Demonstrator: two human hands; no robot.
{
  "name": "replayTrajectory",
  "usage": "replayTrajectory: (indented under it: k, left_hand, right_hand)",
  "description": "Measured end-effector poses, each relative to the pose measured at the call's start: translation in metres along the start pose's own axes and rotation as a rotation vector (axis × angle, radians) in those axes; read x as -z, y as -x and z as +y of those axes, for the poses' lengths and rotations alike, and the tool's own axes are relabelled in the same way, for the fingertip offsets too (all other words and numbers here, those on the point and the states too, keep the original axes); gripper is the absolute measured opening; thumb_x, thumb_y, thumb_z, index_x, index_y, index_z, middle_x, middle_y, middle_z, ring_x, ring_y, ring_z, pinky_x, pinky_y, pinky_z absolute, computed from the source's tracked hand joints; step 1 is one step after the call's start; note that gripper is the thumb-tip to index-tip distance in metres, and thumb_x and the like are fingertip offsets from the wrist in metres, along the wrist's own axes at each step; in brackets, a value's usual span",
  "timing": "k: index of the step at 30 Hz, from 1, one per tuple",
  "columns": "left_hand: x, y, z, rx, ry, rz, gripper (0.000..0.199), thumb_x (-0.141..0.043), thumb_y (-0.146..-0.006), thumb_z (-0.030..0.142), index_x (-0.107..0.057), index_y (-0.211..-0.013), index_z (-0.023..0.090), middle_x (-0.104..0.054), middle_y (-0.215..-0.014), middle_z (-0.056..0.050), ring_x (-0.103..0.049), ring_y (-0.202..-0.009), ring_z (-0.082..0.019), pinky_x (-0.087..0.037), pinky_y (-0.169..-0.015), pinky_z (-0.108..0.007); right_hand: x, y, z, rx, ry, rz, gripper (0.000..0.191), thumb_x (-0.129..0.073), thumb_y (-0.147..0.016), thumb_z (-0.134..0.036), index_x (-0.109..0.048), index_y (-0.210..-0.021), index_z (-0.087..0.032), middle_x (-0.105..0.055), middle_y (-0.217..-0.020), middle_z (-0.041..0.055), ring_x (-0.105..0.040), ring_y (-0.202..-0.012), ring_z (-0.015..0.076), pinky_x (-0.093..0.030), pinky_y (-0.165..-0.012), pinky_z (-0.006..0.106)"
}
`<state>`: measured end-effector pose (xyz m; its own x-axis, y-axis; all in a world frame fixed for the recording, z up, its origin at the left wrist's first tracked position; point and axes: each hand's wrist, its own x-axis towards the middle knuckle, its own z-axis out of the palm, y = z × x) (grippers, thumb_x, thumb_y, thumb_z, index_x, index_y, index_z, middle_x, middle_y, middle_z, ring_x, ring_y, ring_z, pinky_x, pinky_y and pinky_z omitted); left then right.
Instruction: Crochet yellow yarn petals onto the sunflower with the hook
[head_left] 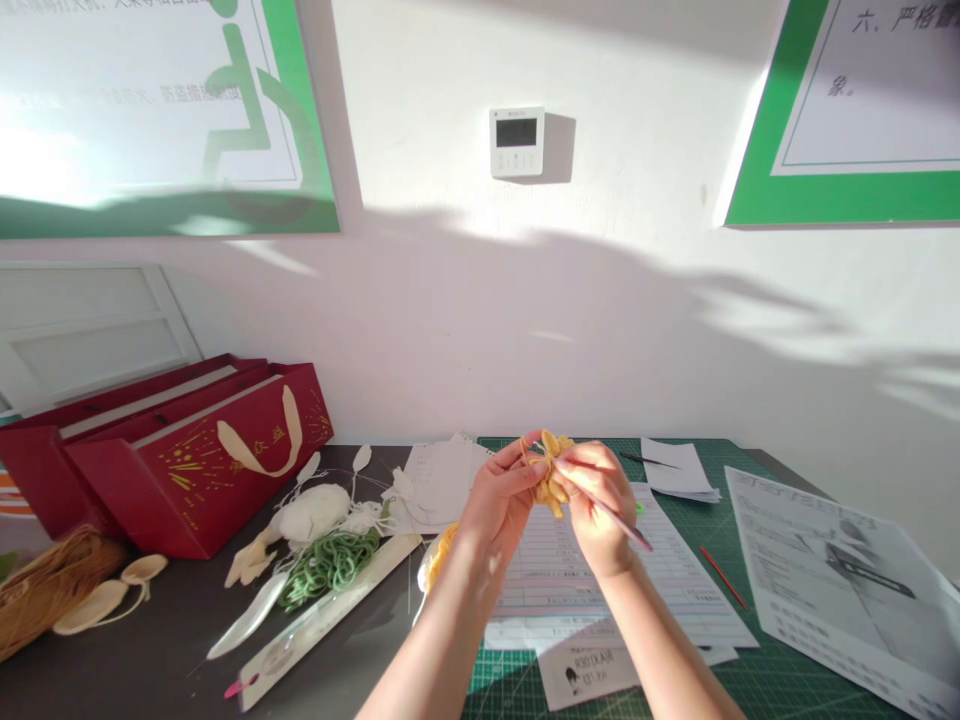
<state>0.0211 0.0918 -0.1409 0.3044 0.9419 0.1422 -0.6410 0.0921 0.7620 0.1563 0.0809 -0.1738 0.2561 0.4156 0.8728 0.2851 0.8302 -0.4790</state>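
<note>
Above the papers, my left hand (504, 492) is closed on a small yellow crocheted piece (553, 488), pinching it between thumb and fingers. My right hand (602, 500) grips a thin hook with a purplish handle (626, 530), its tip hidden at the yellow piece. The two hands are close together, with the yellow work between them. Part of a yellow yarn ball (442, 556) shows beside my left forearm.
Red gift bags (217, 460) stand at the left, near brown yarn (56, 590). Green yarn (330, 568), white yarn (313, 512) and a ruler (330, 622) lie nearer. Printed sheets (540, 580), a red pen (724, 577) and a notepad (679, 468) rest on the green mat (694, 535).
</note>
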Motion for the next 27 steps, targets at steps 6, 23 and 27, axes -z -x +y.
replayTrajectory:
  k: [6, 23, 27]
  left_hand:
    - [0.004, -0.001, 0.004, 0.005, 0.021, -0.055, 0.037, -0.078, -0.074, 0.003, -0.072, -0.109, 0.012, -0.072, -0.08, 0.0, -0.068, -0.075, -0.015, -0.054, -0.071, -0.029]
    - [0.008, 0.001, 0.013, -0.029, -0.065, -0.214, 0.011, -0.071, -0.085, 0.004, -0.066, -0.092, 0.012, -0.065, -0.081, 0.003, -0.062, -0.068, -0.012, -0.054, -0.062, -0.025]
    - [0.006, 0.003, 0.014, -0.058, -0.092, -0.232, 0.015, -0.072, -0.082, 0.001, -0.067, -0.091, 0.013, -0.065, -0.082, 0.002, -0.062, -0.07, -0.012, -0.054, -0.065, -0.026]
  right_hand:
    - [-0.008, 0.001, -0.004, -0.127, -0.077, 0.129, 0.005, -0.059, -0.096, -0.024, -0.063, -0.093, -0.026, -0.067, -0.085, 0.0021, -0.066, -0.075, 0.0182, -0.054, -0.062, 0.033]
    - [-0.005, -0.003, -0.014, -0.284, -0.165, 0.178, 0.011, -0.057, -0.098, -0.032, -0.058, -0.091, -0.023, -0.067, -0.079, 0.0008, -0.063, -0.061, 0.0138, -0.048, -0.052, 0.025]
    - [-0.007, -0.003, -0.015, -0.341, -0.213, 0.169, 0.01, -0.056, -0.099, -0.031, -0.057, -0.093, -0.023, -0.068, -0.078, 0.0007, -0.063, -0.061, 0.0139, -0.047, -0.049, 0.024]
